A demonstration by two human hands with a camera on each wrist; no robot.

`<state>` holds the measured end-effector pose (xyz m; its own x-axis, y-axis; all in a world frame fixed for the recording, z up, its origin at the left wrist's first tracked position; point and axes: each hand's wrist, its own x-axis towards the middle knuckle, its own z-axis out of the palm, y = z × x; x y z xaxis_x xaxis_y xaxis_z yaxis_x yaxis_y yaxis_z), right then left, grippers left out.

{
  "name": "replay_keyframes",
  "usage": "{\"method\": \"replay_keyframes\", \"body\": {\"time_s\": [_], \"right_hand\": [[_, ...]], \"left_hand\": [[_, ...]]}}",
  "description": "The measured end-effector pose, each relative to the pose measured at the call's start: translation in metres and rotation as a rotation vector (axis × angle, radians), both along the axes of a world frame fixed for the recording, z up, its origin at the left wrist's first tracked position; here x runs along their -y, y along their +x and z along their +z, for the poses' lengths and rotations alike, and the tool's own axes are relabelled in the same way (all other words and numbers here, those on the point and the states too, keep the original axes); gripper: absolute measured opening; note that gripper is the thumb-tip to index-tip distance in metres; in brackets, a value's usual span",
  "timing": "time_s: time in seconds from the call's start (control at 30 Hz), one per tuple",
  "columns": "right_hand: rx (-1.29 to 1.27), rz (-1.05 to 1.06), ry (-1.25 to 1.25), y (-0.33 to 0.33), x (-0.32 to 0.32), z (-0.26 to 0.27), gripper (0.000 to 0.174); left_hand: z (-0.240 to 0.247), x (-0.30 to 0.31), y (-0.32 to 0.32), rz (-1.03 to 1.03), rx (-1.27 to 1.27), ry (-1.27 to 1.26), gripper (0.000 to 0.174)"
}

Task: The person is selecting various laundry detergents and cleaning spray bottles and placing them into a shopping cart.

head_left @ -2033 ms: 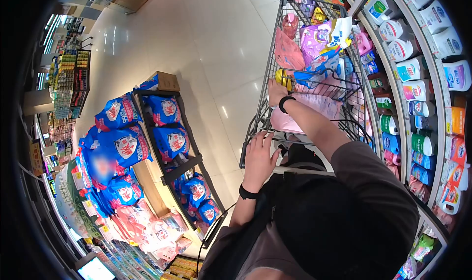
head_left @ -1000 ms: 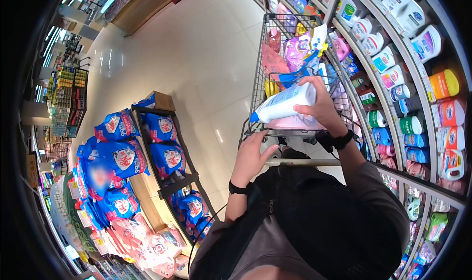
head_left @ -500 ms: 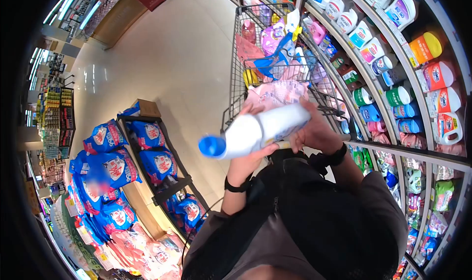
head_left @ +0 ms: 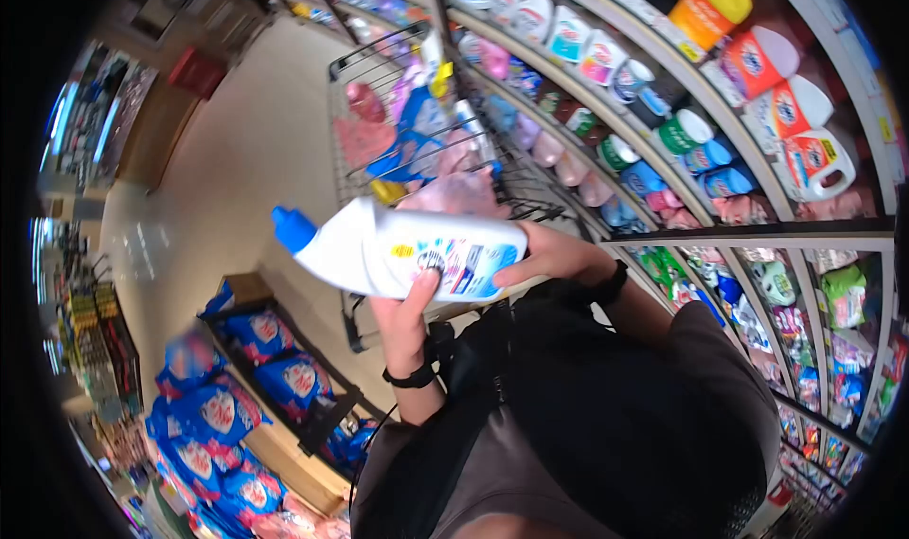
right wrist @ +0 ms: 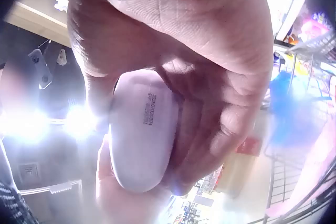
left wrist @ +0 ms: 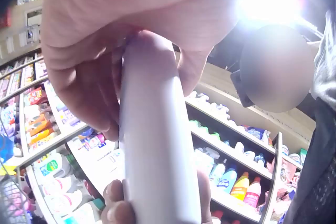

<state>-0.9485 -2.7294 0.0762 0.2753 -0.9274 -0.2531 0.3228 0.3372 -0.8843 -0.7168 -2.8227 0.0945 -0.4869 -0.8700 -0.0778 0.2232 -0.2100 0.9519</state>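
A white cleaner bottle (head_left: 440, 255) with a bent neck and a blue cap (head_left: 294, 228) lies nearly level between both hands, its printed label facing up. My left hand (head_left: 402, 323) grips it from the near side, thumb over the label. At the base end, my right hand (head_left: 559, 257) holds it with the thumb along the edge. The right wrist view shows the bottle's flat base (right wrist: 144, 134), with small printed characters, inside the curled fingers. In the left wrist view, the plain white bottle side (left wrist: 157, 134) runs down from the hand.
Beyond the bottle stands a wire shopping cart (head_left: 377, 44) with a pink bag (head_left: 454, 196), a blue bag (head_left: 421, 113) and other goods. Shelves of detergent bottles (head_left: 680, 132) line the right. A rack of blue bags (head_left: 295, 378) stands at the left.
My right hand left the cart with the bottle and brought it toward my body. My left hand moved from near the cart's handle end onto the bottle. The view swung to the right.
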Motion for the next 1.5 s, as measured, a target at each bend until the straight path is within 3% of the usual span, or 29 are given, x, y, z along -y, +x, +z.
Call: {"method": "replay_keyframes", "body": {"time_s": [0.1,0.13,0.17,0.23,0.27,0.37,0.43,0.47,0.57,0.63,0.73,0.9,0.97,1.1,1.3,1.5], "right_hand": [[-0.029,-0.117,-0.143,-0.056,-0.016,0.003,0.073],[-0.199,-0.164,-0.146,-0.081,-0.024,0.006,0.075],[-0.206,-0.172,-0.148,-0.109,-0.031,0.009,0.075],[-0.547,-0.385,-0.243,-0.151,-0.048,0.013,0.076],[-0.602,-0.385,-0.211,-0.174,-0.054,0.007,0.08],[-0.963,-0.487,-0.409,-0.22,-0.077,0.002,0.062],[-1.004,-0.498,-0.452,-0.243,-0.095,-0.002,0.056],[-1.144,-0.478,-0.528,-0.253,-0.103,-0.005,0.048],[-1.194,-0.608,-0.607,-0.281,-0.121,-0.036,0.045],[-1.01,-0.803,-0.546,-0.292,-0.126,-0.055,0.05],[-0.994,-0.931,-0.543,-0.318,-0.128,-0.058,0.054],[-1.213,-1.237,-0.459,-0.344,-0.113,-0.091,0.052],[-1.196,-1.344,-0.396,-0.353,-0.102,-0.095,0.053],[-1.097,-1.507,-0.274,-0.364,-0.091,-0.117,0.05],[-1.169,-1.535,-0.213,-0.376,-0.096,-0.145,0.053],[-1.179,-1.55,-0.142,-0.382,-0.104,-0.141,0.054]], "left_hand": [[0.002,-0.013,-0.075,0.025,-0.087,-0.029,0.072],[0.003,-0.017,-0.098,-0.001,-0.085,-0.063,0.072],[0.003,-0.02,-0.122,-0.026,-0.084,-0.097,0.073],[0.009,-0.029,-0.167,-0.027,0.035,-0.161,0.078],[0.011,-0.032,-0.19,-0.11,0.024,-0.274,0.075],[0.023,-0.041,-0.26,-0.414,0.039,-0.555,0.056],[0.038,-0.047,-0.298,-0.58,0.138,-0.906,0.055],[0.036,-0.053,-0.315,-0.607,0.168,-0.963,0.056],[0.032,-0.061,-0.353,-0.694,0.248,-1.107,0.057],[0.024,-0.068,-0.376,-0.66,0.328,-1.248,0.056],[-0.001,-0.062,-0.421,-0.653,0.268,-1.359,0.057],[-0.023,-0.059,-0.468,-0.565,0.298,-1.449,0.057],[-0.029,-0.066,-0.485,-0.466,0.442,-1.302,0.058],[-0.043,-0.078,-0.51,-0.464,0.536,-1.228,0.058],[-0.064,-0.081,-0.537,-0.537,0.562,-1.249,0.054],[-0.058,-0.096,-0.553,-0.479,0.519,-1.155,0.066]]}}
